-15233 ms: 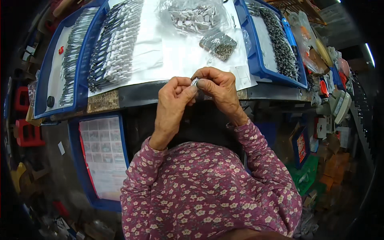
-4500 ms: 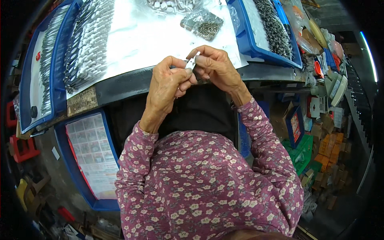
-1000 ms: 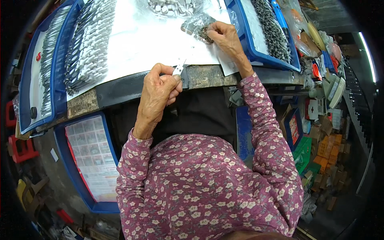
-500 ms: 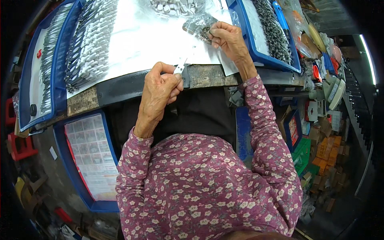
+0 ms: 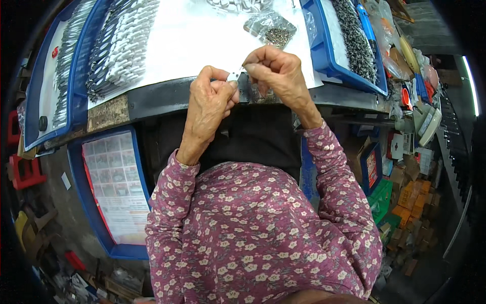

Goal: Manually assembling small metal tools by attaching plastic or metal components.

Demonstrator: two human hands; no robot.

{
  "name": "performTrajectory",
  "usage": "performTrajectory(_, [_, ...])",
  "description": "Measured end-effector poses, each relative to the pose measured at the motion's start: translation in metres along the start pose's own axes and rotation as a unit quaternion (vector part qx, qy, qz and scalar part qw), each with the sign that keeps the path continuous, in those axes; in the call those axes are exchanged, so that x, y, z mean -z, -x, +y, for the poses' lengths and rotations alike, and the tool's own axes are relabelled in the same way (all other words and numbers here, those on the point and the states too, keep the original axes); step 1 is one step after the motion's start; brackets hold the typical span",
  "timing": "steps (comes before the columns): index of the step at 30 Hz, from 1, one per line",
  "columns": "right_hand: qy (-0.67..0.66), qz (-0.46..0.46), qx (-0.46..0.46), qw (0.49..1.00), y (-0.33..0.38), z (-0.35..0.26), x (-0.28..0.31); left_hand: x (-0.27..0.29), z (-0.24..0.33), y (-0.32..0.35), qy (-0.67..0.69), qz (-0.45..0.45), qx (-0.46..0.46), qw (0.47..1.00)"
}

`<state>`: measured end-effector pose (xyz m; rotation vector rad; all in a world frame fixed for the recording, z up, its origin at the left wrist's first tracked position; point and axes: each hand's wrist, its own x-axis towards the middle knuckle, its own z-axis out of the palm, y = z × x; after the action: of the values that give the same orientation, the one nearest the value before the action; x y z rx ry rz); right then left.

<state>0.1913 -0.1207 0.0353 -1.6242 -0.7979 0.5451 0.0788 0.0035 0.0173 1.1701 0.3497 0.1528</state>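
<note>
At the table's front edge my left hand (image 5: 210, 104) is closed, pinching a small flat white piece (image 5: 233, 76) with little holes between thumb and fingers. My right hand (image 5: 281, 76) is just right of it, thumb and forefinger pinched together close to the piece's far end. Whatever is in that pinch is too small to make out. Beyond my right hand lies an opened clear plastic bag (image 5: 258, 25), with a heap of tiny brownish metal parts (image 5: 278, 36) in it. White paper (image 5: 187, 45) covers the tabletop under these things.
Rows of white and metal pieces (image 5: 124, 45) are stacked left on the paper. Further left is a blue tray (image 5: 76, 96) of slim metal parts; another blue tray (image 5: 324, 55) with dark parts stands right. White pieces (image 5: 243, 5) lie at the back. A blue crate (image 5: 136, 167) sits below the table.
My right hand has left the bag of tiny parts and come nearer and leftward to the white piece. My left hand still holds that piece, slightly farther right and up.
</note>
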Motion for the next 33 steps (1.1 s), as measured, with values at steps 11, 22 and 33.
performTrajectory(11, [0.093, 0.0, 0.088, 0.992, 0.005, 0.012, -0.015, 0.004, -0.003, 0.002, -0.043, 0.006, -0.031, 0.999])
performTrajectory(22, [0.279, 0.067, 0.218, 0.933, 0.008, 0.014, -0.026, 0.0, -0.011, -0.001, -0.177, 0.063, -0.117, 0.975])
performTrajectory(33, [0.029, 0.061, 0.028, 0.997, 0.016, 0.008, -0.024, -0.008, -0.012, 0.002, -0.31, 0.083, -0.245, 0.915])
